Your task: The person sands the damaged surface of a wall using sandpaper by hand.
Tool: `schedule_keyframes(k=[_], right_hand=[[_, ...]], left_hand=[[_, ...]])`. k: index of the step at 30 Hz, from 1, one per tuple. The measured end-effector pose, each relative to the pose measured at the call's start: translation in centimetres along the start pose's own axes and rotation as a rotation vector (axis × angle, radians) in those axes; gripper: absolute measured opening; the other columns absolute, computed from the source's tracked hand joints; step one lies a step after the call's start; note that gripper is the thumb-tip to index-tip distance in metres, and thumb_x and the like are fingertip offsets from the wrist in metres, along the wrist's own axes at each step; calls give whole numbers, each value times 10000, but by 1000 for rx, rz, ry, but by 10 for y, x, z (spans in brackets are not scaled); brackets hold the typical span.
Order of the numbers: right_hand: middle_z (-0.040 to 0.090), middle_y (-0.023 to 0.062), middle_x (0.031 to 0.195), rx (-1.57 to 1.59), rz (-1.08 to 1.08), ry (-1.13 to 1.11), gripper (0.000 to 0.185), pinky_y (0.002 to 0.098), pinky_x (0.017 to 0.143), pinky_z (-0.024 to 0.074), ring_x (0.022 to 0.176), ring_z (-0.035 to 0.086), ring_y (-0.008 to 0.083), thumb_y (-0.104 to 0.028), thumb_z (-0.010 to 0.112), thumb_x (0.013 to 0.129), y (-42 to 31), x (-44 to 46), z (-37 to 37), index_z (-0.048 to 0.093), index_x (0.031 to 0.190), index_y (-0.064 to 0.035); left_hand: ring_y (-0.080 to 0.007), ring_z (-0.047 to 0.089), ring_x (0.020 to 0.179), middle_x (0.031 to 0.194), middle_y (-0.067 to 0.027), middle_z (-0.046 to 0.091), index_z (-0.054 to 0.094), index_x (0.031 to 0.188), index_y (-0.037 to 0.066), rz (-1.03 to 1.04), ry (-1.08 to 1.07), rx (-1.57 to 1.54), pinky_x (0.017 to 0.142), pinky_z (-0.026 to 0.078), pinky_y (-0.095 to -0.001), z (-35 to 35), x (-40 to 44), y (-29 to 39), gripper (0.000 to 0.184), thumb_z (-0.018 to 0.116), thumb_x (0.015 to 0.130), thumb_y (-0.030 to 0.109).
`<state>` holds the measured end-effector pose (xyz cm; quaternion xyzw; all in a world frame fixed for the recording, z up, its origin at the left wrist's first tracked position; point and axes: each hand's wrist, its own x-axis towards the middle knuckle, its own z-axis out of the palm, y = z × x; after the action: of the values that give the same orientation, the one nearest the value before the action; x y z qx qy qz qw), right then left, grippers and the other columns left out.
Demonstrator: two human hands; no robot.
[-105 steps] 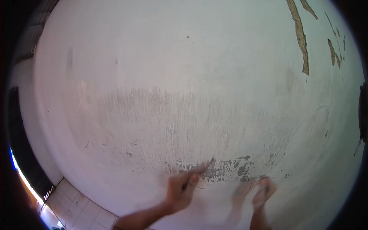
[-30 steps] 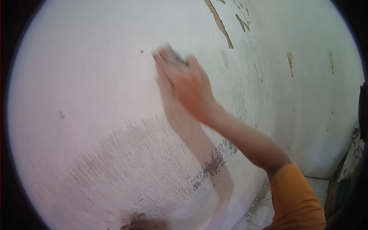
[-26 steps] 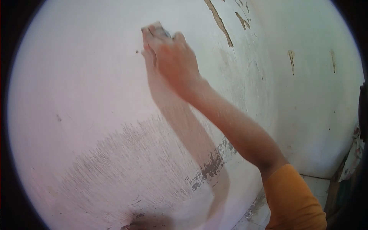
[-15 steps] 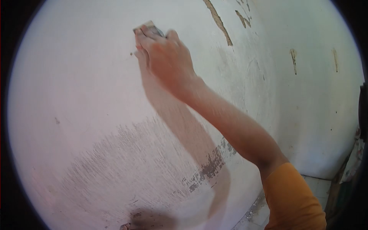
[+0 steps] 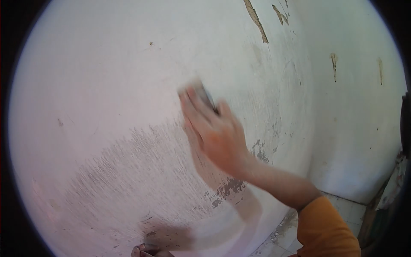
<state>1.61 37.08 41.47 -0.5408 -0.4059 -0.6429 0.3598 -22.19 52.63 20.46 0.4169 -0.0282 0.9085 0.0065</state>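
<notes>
My right hand (image 5: 218, 132) is raised against the white wall (image 5: 98, 85), its fingers pressed over a flat scraper-like tool (image 5: 201, 96) with a pale edge and a dark part. Motion blurs the tool. Below and left of it, the wall has a rough, streaked patch (image 5: 141, 171) with grey bare spots (image 5: 229, 188) near its lower right. At the bottom edge my left hand (image 5: 147, 250) shows only in part, with curled fingers close to the wall; what it holds, if anything, cannot be made out.
Long brown cracks (image 5: 257, 21) mark the wall at the upper right. Past the corner, a second wall (image 5: 351, 128) has two narrow gouges. Tiled floor (image 5: 342, 207) with debris along the wall lies at the lower right, beside some leaning items (image 5: 391, 184) at the right edge.
My right hand has come down and a little right along the wall with the tool, after moving up earlier. The view has shifted slightly, and more of my left hand shows.
</notes>
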Motion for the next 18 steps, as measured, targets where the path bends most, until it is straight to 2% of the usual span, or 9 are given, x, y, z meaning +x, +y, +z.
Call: schedule_keyframes(k=[2, 5, 8, 9, 11, 13, 15, 18], right_hand=[[607, 83, 1241, 103, 55, -147, 396, 283, 639, 490, 769, 546, 202, -234, 542, 921, -6, -20, -14, 550, 1272, -49], [617, 83, 1226, -30, -42, 50, 376, 277, 580, 496, 760, 572, 195, -226, 548, 920, 5, 51, 4, 570, 1244, -35], [624, 82, 1217, -147, 100, -167, 346, 291, 570, 508, 734, 592, 192, -199, 550, 921, 2, 110, 5, 588, 1220, -29], [653, 94, 1153, -64, 4, 131, 315, 314, 559, 515, 692, 606, 212, -196, 555, 918, 3, 96, 16, 610, 1172, -18], [666, 111, 1095, 34, -8, 59, 301, 336, 563, 521, 695, 616, 247, -207, 550, 917, -10, 31, 4, 618, 1141, -17], [673, 126, 1066, 91, -9, 7, 296, 349, 565, 524, 699, 625, 266, -217, 548, 916, -13, 7, -3, 623, 1126, -21], [672, 136, 1066, 115, -15, -11, 297, 354, 566, 524, 702, 633, 271, -225, 549, 915, -7, 18, -1, 625, 1127, -31], [634, 146, 1176, -65, 69, 48, 327, 323, 543, 512, 658, 633, 218, -209, 559, 911, 2, 104, 12, 607, 1196, -56]], left_hand=[[-87, 300, 354, 639, -96, 512, 563, 868, -59, 31, -17, 65, 322, 226, -233, 4, 3, 6, 212, 468, 935, 117], [-90, 313, 363, 635, -92, 521, 566, 833, -52, 144, -38, 153, 324, 236, -234, 0, 5, 2, 226, 474, 927, 133], [-94, 334, 380, 622, -86, 521, 570, 804, -47, 16, 13, 140, 337, 255, -237, 2, 3, 8, 234, 479, 920, 135], [-96, 340, 384, 620, -84, 521, 570, 798, -45, 27, 23, 153, 340, 259, -237, 1, 3, 9, 234, 481, 919, 134], [-99, 350, 392, 614, -81, 522, 571, 785, -43, 49, 44, 161, 347, 267, -237, 7, 5, 9, 234, 484, 915, 131], [-102, 353, 393, 619, -81, 527, 572, 778, -37, 35, 0, 172, 350, 268, -236, 5, 8, 13, 229, 486, 911, 128], [-105, 352, 392, 623, -82, 530, 575, 778, -32, 43, -1, 183, 352, 268, -237, 7, 8, 13, 224, 488, 908, 128], [-111, 346, 387, 627, -86, 538, 581, 786, -26, 49, 11, 171, 350, 265, -240, 6, 8, 10, 220, 491, 903, 136]])
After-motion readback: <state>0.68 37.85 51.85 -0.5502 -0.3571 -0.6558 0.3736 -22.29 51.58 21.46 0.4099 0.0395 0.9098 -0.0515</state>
